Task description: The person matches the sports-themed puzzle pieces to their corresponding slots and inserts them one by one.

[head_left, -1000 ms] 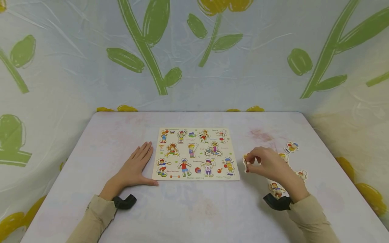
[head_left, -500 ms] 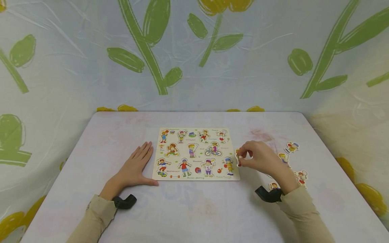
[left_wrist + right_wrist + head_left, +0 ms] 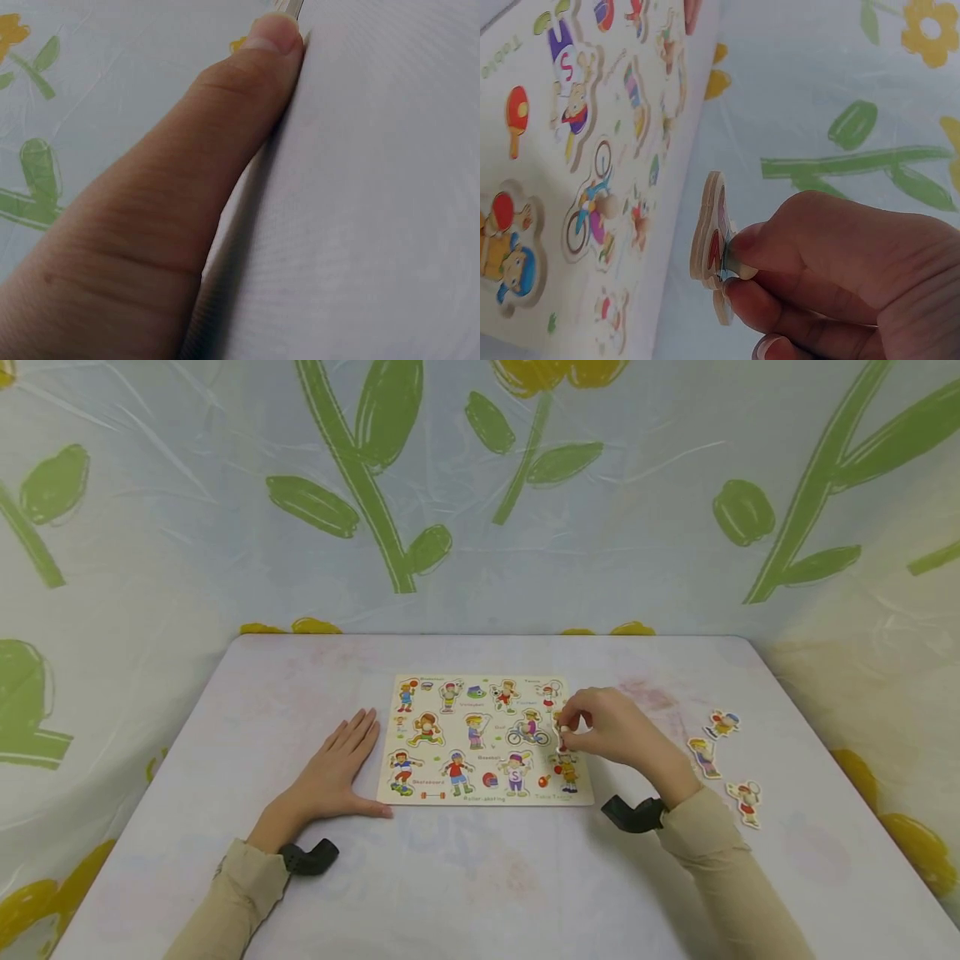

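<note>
A flat wooden knob puzzle board [image 3: 450, 789] printed with sports figures lies mid-table. Along its left side rests my left hand [image 3: 337, 770], palm down with fingers straight, the thumb at the board's front left corner. In the left wrist view the thumb [image 3: 187, 157] lies along the tabletop. My right hand [image 3: 622, 735] is over the board's right edge and pinches a wooden puzzle piece [image 3: 709, 232] by its knob, between thumb and fingers. The right wrist view shows the piece edge-on, held apart from the board; its picture is mostly hidden.
Three loose puzzle pieces lie right of the board: one with a blue cap [image 3: 723, 724], a golfer [image 3: 705, 757] and a tennis player [image 3: 746, 802]. Several recesses hold knobbed pieces, such as the runner [image 3: 427, 729]. A flowered curtain [image 3: 600, 568] stands behind the table.
My right hand has moved left with the pinched puzzle piece, from beside the board to over its right edge. A loose piece near the right wrist is now hidden by the sleeve. The left hand stays put.
</note>
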Motion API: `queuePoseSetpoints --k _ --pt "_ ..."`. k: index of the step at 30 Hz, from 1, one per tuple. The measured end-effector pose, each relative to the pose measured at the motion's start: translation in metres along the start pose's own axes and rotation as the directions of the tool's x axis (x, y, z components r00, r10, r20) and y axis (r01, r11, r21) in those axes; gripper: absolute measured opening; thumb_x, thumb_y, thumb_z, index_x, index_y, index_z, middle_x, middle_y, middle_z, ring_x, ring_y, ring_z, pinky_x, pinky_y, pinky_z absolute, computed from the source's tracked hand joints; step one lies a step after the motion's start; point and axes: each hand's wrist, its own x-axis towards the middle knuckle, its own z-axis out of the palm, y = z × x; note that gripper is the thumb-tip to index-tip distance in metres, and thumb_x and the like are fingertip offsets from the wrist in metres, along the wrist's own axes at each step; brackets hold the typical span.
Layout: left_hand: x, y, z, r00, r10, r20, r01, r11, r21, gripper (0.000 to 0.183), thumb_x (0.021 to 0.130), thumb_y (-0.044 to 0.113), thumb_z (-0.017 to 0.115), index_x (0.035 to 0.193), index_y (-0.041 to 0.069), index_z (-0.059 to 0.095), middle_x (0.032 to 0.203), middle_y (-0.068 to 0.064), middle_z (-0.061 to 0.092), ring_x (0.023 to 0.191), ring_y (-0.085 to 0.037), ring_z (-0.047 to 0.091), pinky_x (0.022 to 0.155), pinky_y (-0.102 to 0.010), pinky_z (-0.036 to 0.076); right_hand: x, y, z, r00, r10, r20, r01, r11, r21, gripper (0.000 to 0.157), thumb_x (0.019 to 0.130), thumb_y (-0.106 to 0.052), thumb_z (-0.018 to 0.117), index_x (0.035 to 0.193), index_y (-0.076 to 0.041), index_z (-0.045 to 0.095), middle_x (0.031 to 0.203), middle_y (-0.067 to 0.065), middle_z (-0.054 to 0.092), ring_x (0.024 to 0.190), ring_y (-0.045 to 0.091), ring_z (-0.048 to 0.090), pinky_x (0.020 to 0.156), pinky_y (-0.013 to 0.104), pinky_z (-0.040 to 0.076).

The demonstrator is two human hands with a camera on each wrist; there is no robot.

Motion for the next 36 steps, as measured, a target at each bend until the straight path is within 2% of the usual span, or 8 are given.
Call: queuePoseSetpoints --k 12,28,36 --pt "0.0 0.002 -0.003 1.0 -0.001 0.002 0.001 1.0 -0.001 0.141 0.061 0.09 0.062 0.156 -0.003 0.016 0.165 -0.016 0.007 0.152 -0.032 0.003 0.123 -0.046 0.004 0.033 -0.01 0.002 0.997 -0.072 0.0 0.072 0.997 0.037 0.006 0.078 -0.004 0.071 0.083 -0.008 0.073 0.075 -0.003 0.064 0.067 0.013 0.054 0.059 0.03 0.045" --pt "0.001 0.001 -0.001 1.0 -0.003 0.003 0.003 1.0 0.001 0.14 0.061 0.09 0.062 0.157 -0.002 0.016 0.166 -0.016 0.005 0.152 -0.031 0.001 0.123 -0.044 0.003 0.084 -0.021 0.011 0.997 -0.065 0.052 0.062 0.997 0.047 0.006 0.079 -0.008 0.076 0.084 -0.008 0.073 0.076 0.0 0.067 0.067 0.016 0.055 0.06 0.032 0.046" --pt "0.0 0.003 -0.003 1.0 -0.006 0.009 0.006 1.0 -0.002 0.14 0.062 0.089 0.063 0.157 -0.002 0.015 0.165 -0.016 0.006 0.152 -0.031 0.001 0.123 -0.045 0.004 0.108 -0.029 0.019 0.997 -0.048 0.064 0.044 0.997 0.056 0.006 0.081 -0.01 0.075 0.086 -0.008 0.074 0.078 0.002 0.068 0.067 0.017 0.057 0.062 0.033 0.049"
